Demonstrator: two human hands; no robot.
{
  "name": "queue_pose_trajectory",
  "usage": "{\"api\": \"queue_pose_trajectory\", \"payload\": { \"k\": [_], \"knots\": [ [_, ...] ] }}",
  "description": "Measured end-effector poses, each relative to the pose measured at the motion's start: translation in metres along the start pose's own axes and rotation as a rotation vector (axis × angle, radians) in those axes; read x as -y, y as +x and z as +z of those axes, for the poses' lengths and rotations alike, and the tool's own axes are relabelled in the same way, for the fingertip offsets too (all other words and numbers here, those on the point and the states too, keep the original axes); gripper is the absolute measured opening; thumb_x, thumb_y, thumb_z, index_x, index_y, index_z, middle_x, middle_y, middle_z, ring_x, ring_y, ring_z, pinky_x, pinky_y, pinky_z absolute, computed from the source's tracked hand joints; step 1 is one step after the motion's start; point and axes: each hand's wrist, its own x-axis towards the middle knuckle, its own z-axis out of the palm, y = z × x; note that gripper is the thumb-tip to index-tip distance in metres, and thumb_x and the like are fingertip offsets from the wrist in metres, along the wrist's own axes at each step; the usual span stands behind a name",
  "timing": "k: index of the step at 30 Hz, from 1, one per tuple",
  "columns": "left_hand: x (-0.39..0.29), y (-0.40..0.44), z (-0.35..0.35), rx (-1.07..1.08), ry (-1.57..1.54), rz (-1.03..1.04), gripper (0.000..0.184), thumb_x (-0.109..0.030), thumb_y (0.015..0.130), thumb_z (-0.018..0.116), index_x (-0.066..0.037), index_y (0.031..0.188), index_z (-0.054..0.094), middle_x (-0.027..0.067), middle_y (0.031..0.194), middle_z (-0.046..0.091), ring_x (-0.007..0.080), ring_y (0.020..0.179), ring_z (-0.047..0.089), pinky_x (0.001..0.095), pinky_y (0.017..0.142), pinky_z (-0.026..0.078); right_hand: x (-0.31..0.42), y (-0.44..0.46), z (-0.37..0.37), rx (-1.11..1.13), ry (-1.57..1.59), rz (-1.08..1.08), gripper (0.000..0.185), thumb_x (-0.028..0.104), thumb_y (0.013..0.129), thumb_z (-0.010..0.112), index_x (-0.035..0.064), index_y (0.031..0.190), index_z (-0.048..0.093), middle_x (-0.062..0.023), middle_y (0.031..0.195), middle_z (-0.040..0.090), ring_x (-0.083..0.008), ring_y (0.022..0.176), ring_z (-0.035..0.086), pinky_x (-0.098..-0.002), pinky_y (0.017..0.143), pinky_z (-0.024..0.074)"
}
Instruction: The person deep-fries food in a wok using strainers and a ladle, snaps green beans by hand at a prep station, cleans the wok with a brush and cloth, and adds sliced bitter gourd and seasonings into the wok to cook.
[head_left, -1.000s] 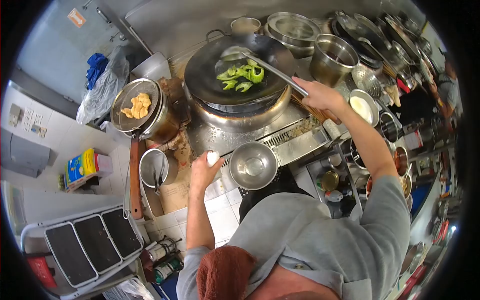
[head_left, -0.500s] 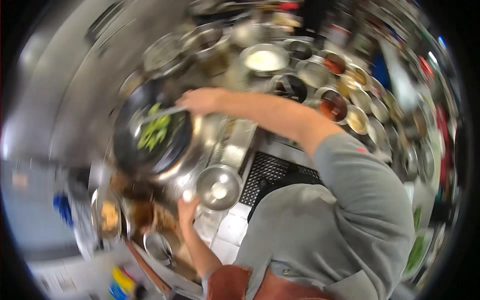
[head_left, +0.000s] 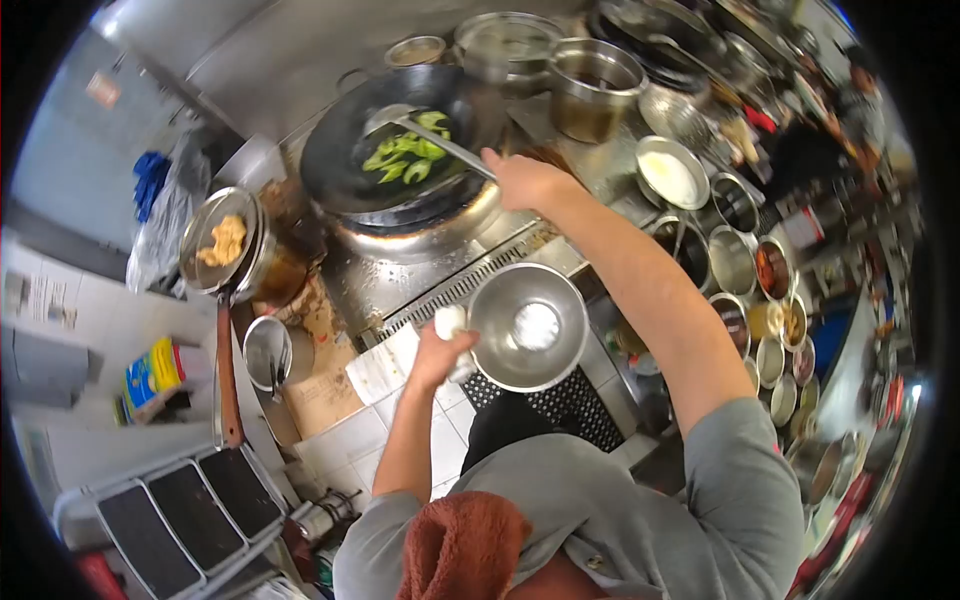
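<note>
My right hand (head_left: 530,183) is closed round the handle of a long metal ladle (head_left: 450,150). The ladle's head rests inside a black wok (head_left: 335,165), beside cut green vegetables (head_left: 410,155). The wok sits on the stove burner. My left hand (head_left: 438,352) grips the rim of a steel mixing bowl (head_left: 490,330), with a bunched white cloth (head_left: 450,322) between hand and bowl. In the bowl is a bright white patch; I cannot tell whether it is food or reflected light.
Left of the wok, a strainer (head_left: 208,222) with fried pieces rests over a pot (head_left: 275,265). Several pots (head_left: 590,100) stand behind and right of the wok. Seasoning containers (head_left: 770,265) line the right side. A white-filled bowl (head_left: 672,172) stands nearby. Another person (head_left: 862,105) is at far right.
The view has turned and sharpened, so the wok appears further right. The right hand keeps the ladle in the wok. The left hand still has the bowl, now seen larger.
</note>
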Motion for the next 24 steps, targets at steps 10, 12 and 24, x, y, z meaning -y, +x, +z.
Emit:
{"api": "queue_pose_trajectory", "payload": {
  "k": [10,12,24],
  "knots": [
    [0.010,-0.045,-0.049,-0.198,-0.183,-0.032,0.032,-0.007,0.071,0.070,0.001,0.101,0.062,0.0062,0.088,0.066,0.0137,0.077,0.061,0.0282,0.072,0.049,-0.045,-0.080,-0.054,0.169,0.666,0.015,0.066,0.010,0.083,0.060,0.0062,0.141,0.030,-0.0043,0.060,0.051,-0.0104,0.042,0.045,-0.0261,0.037,0.0383],
    [0.009,-0.040,-0.057,-0.208,-0.192,-0.036,0.032,-0.006,0.071,0.069,0.001,0.101,0.062,0.0062,0.088,0.066,0.0136,0.077,0.061,0.0283,0.072,0.049,-0.032,-0.120,-0.072,0.309,0.857,0.289,0.069,0.007,0.083,0.059,0.0077,0.144,0.027,-0.0025,0.062,0.049,-0.0089,0.044,0.045,-0.0241,0.036,0.0377],
    [-0.013,0.019,-0.029,-0.067,-0.063,-0.029,0.038,-0.011,0.071,0.072,0.003,0.104,0.061,0.0086,0.095,0.067,0.0143,0.086,0.062,0.0287,0.080,0.049,-0.007,-0.067,0.011,0.051,1.168,0.378,0.067,0.004,0.083,0.060,0.0053,0.143,0.029,0.0015,0.059,0.044,-0.0073,0.046,0.043,-0.0233,0.038,0.0372]
  ]
}}
